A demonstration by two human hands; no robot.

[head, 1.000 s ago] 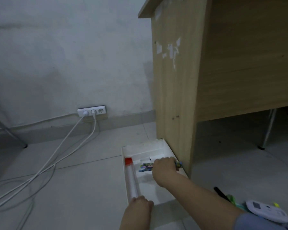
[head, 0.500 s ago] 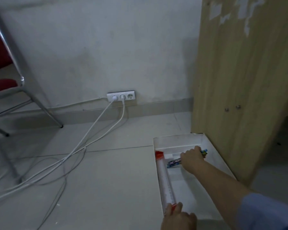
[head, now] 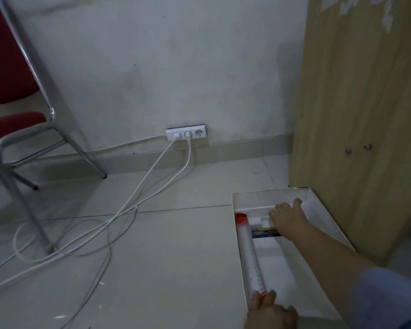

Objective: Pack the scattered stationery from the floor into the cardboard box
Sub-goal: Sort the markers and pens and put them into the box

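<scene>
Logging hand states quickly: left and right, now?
Left hand: grips near end of clear plastic red-capped tube.
Right hand: open, palm down in shallow white cardboard box.

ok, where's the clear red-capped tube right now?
Head view, lower right: the clear tube lies inside the box along its left wall, and the left hand holds its near red end at the frame's bottom edge.

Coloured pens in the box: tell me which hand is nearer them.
Right. The right hand covers one end of the pens; the left hand holds the tube at the near end of the box.
</scene>
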